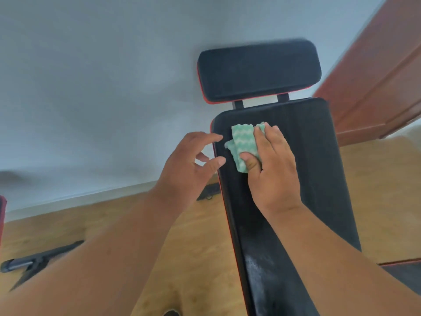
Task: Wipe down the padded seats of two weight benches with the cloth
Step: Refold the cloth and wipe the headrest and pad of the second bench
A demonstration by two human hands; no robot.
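Note:
A black padded weight bench (319,169) with red edging runs from the bottom centre toward the wall, with a separate black headrest pad (258,69) at its far end. A folded green-and-white cloth (242,142) lies flat on the pad's upper left part. My right hand (272,169) presses on the cloth, fingers over its right side and thumb on its lower edge. My left hand (189,165) hovers at the pad's left edge, fingers apart, fingertips touching or nearly touching the edge. A pale dusty smear (257,267) shows on the pad nearer to me.
The floor is light wood (193,247) and a grey wall (102,87) stands behind. A black metal bench foot (34,263) lies on the floor at lower left. A red-brown door (382,76) is at the right. Another red-edged black pad's corner (407,272) shows at the right edge.

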